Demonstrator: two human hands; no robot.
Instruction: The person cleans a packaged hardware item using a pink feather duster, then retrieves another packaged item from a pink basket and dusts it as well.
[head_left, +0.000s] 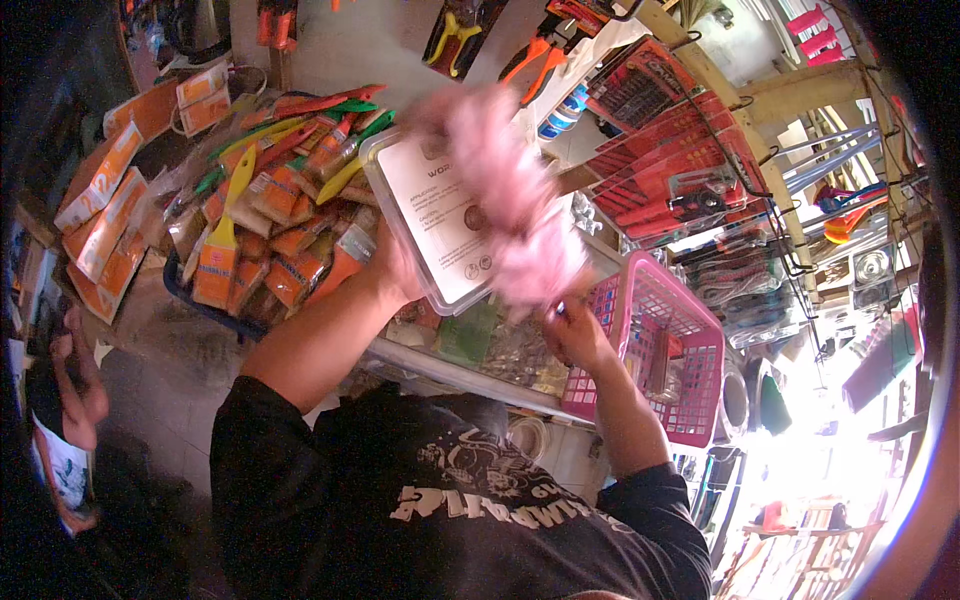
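My left hand (401, 262) holds a clear plastic case (431, 225) by its lower left edge. Under its transparent face lies a white printed sheet. A fluffy pink duster (510, 195), blurred by motion, passes across the case's right side. My right hand (574, 326) is closed around the duster's lower end, just left of a pink plastic basket (675, 337). The fingers of my left hand are mostly hidden behind the case.
Packaged paintbrushes (285, 217) fill a dark-rimmed tray at the left, beside orange cartons (105, 225). Carded tools (660, 157) hang from hooks at the right. Below the case runs a glass-topped counter (480, 371). Another person (71, 405) is at the far left.
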